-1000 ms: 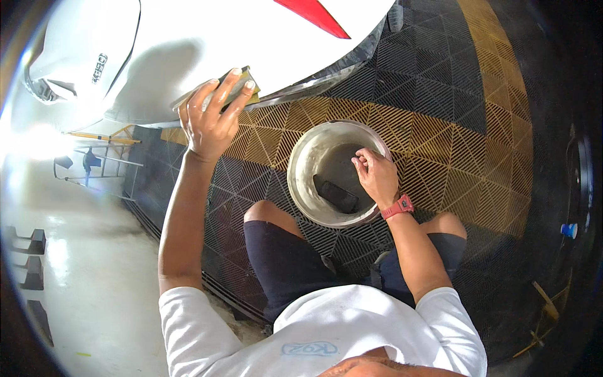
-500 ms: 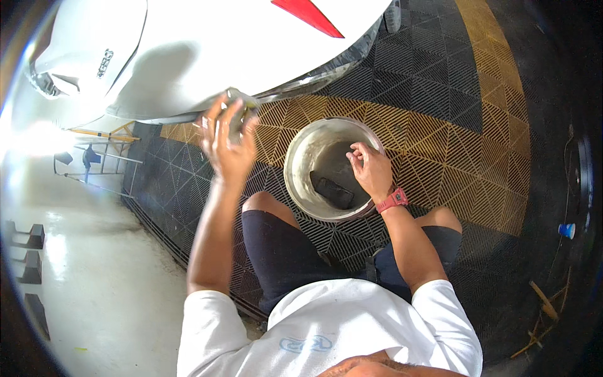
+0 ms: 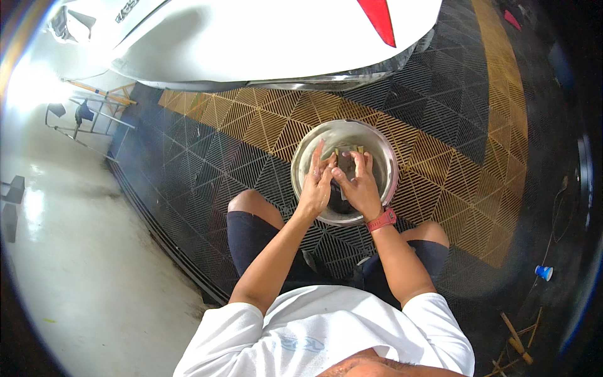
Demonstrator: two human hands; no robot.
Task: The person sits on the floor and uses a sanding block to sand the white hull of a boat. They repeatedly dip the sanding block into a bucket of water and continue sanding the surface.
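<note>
My left hand [image 3: 317, 182] and my right hand [image 3: 360, 183] are together over a round, pale, scuffed bucket [image 3: 388, 160] between my knees. A small grey pad [image 3: 348, 152] with yellowish edges sits between their fingertips. Thumbs and fingers of both hands are bent around it, though the left index finger sticks out straight. Fingers partly hide the pad. A dark block [image 3: 339, 204] lies low in the bucket, mostly covered by my hands. A red watch [image 3: 382, 220] is on my right wrist.
Beyond the bucket stands a white car [image 3: 264, 44] with a red light [image 3: 379, 22] and a low bumper edge. Ribbed black and tan tiles [image 3: 440, 176] cover the floor. A metal stand [image 3: 94, 119] is at the left; a blue cup [image 3: 544, 273] and sticks [image 3: 518, 339] lie at the right.
My left hand has come away from the car's bumper, down and right to the bucket with the grey pad. My right hand has shifted slightly left and meets it there.
</note>
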